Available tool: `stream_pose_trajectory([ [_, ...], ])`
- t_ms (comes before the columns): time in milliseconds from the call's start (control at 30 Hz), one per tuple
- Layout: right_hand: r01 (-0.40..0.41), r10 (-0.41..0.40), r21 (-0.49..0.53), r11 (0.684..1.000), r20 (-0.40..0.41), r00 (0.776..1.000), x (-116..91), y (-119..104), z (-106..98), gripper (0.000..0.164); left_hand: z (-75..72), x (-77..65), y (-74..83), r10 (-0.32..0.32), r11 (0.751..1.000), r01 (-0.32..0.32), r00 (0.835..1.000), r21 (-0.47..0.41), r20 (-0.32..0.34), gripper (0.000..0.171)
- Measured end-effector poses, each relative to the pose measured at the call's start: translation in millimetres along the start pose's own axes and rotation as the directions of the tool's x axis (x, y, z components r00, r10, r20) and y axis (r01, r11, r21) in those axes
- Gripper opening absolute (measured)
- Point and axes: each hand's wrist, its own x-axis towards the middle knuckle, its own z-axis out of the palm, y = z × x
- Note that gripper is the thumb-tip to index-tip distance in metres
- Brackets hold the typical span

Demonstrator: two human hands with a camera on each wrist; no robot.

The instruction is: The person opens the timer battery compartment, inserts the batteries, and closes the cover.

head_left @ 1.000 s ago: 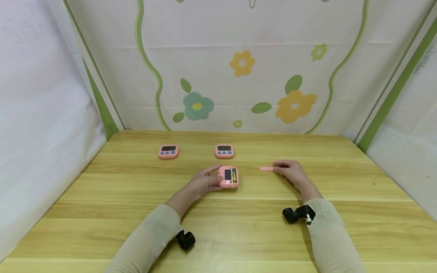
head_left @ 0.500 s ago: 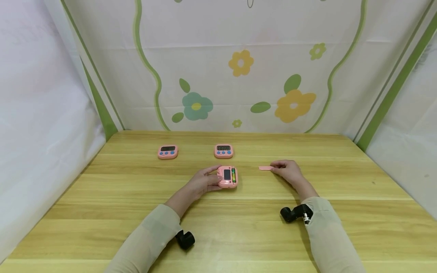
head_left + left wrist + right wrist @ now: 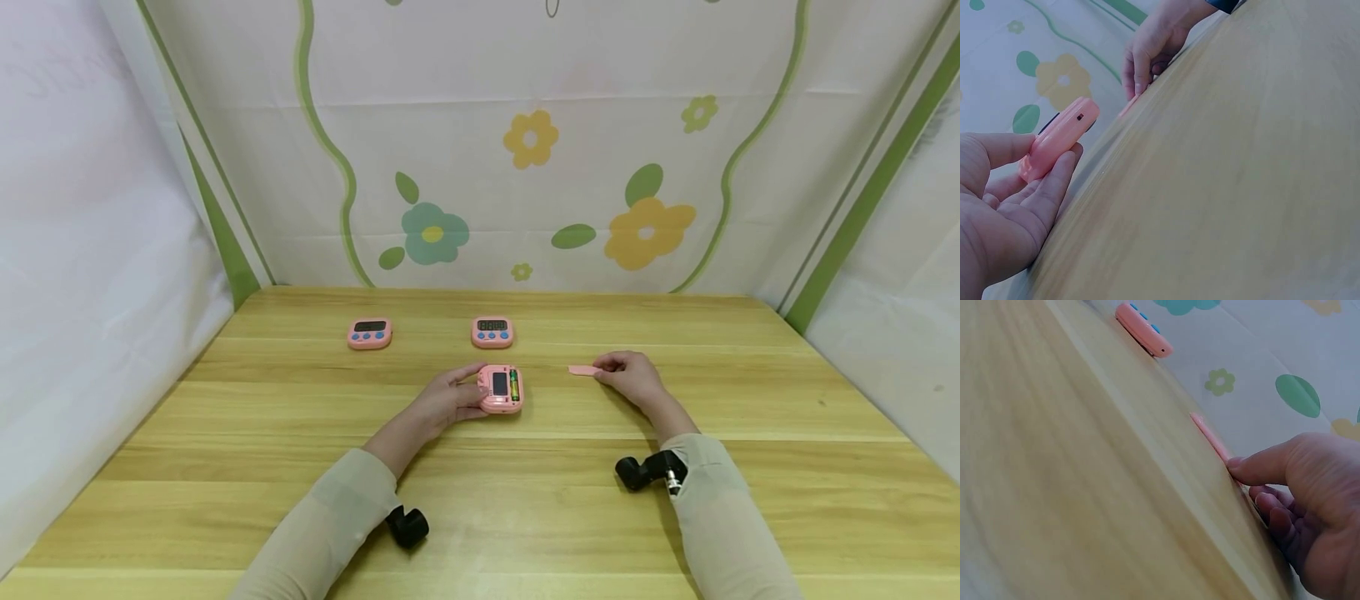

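Note:
A pink digital timer (image 3: pixel 495 402) is gripped by my left hand (image 3: pixel 438 403), its back turned up toward the head camera. Its battery compartment is uncovered, and a green and gold battery (image 3: pixel 514 385) lies in the slot on the right side. In the left wrist view the timer (image 3: pixel 1060 140) shows edge-on, between thumb and fingers. Off to the right, my right hand (image 3: pixel 634 380) pinches one end of a thin pink battery cover (image 3: pixel 581 370) low at the wooden tabletop. The right wrist view shows the thumb on this cover (image 3: pixel 1211 437); the end under the fingers is hidden.
Two more pink timers with blue buttons lie face up farther back, one at the left (image 3: pixel 370 334) and one near the middle (image 3: pixel 492 332). Behind the wooden table (image 3: pixel 525 517) hangs a white flowered curtain (image 3: pixel 480 183), with white cloth on both sides.
My right hand has shifted very slightly left with the pink cover over the last second. The left hand and its timer have stayed in place.

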Motion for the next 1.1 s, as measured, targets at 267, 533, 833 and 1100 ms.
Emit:
stream_pose_trajectory([
  [267, -0.014, 0.015, 0.046, 0.999, -0.015, 1.000, 0, -2, 2, 0.015, 1.3, -0.5, 0.9, -0.005, 1.000, 0.004, 1.000, -0.017, -0.007, 0.051],
  [533, 0.013, -0.013, 0.110, 0.994, -0.004, 1.000, 0, -2, 3, 0.014, 1.7, -0.4, 1.6, -0.004, 1.000, 0.004, 1.000, -0.015, -0.013, 0.051],
  [833, -0.034, 0.035, 0.208, 0.978, 0.001, 0.999, 0, -4, 1, 0.023, 1.2, 0.3, 0.8, -0.014, 1.000, 0.013, 1.000, -0.028, -0.025, 0.051],
  [1100, -0.109, 0.093, 0.465, 0.879, 0.057, 0.994, -2, -14, 1, 0.030, 2.7, 0.6, -0.7, -0.008, 1.000, 0.007, 1.000, -0.022, -0.024, 0.051],
])
